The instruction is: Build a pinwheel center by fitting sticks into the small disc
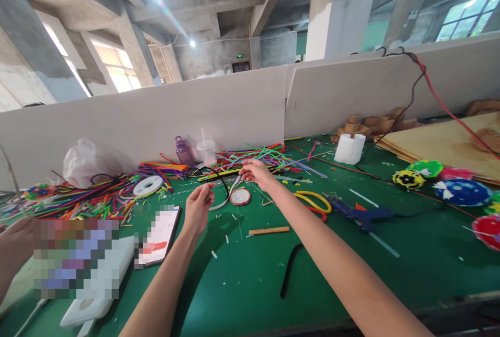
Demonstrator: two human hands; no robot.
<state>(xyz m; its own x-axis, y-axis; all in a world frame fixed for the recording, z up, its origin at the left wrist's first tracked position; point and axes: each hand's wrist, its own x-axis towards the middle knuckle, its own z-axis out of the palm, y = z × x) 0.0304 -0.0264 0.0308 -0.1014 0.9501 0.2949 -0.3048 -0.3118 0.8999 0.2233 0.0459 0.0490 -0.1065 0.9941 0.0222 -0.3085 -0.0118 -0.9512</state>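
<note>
My right hand [255,173] reaches forward with thumb and fingers pinched at the top of a thin white strip [234,185]. Nearer to me, my left hand [198,206] is curled with its fingertips together; what it grips, if anything, is too small to make out. Between the hands a black fuzzy stem [223,179] bends in a curve. A small round piece [240,197] with a white middle and reddish rim lies on the green table just below my right hand. A tan stick [269,231] and a black fuzzy stem piece [289,272] lie closer to me.
Blue glue gun [361,214] and yellow loop [314,200] lie right; colourful pompom pieces [461,191] sit beyond. Fuzzy stems [258,157], a cup [207,152] and purple bottle [183,150] line the back. At left are a phone [166,235] and another person's hand [15,243].
</note>
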